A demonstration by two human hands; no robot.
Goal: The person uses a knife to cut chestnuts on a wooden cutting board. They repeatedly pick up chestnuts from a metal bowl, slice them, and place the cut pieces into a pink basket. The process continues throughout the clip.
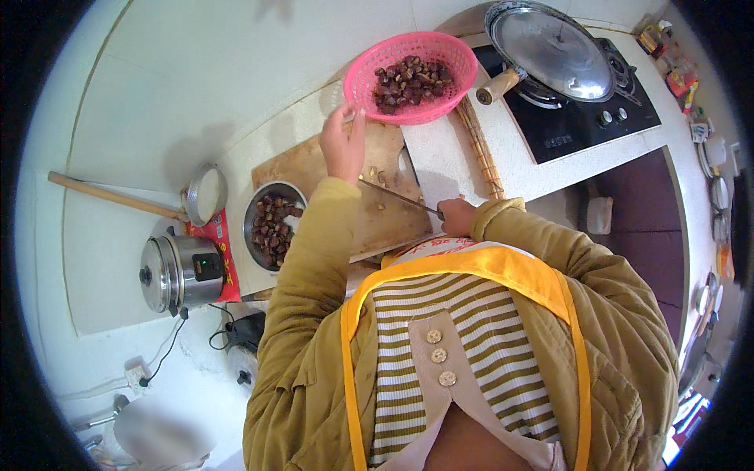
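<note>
My left hand [344, 141] is raised at the near rim of a pink plastic basket [469, 76] with chestnuts [412, 82] in it. Whether its fingers hold anything, I cannot tell. My right hand [456, 216] grips a knife [400, 197], its blade reaching left over a wooden cutting board [377, 221]. Small pale and brown bits [380, 176] lie on the board. A metal bowl [248, 235] with more chestnuts [274, 229] stands at the board's left.
A black gas stove [554, 144] with a lidded wok [554, 53] is at the upper right. A bundle of thin sticks [480, 153] lies beside the board. At the left are a rice cooker [182, 274], a red bag [231, 259] and a long-handled metal ladle [206, 197].
</note>
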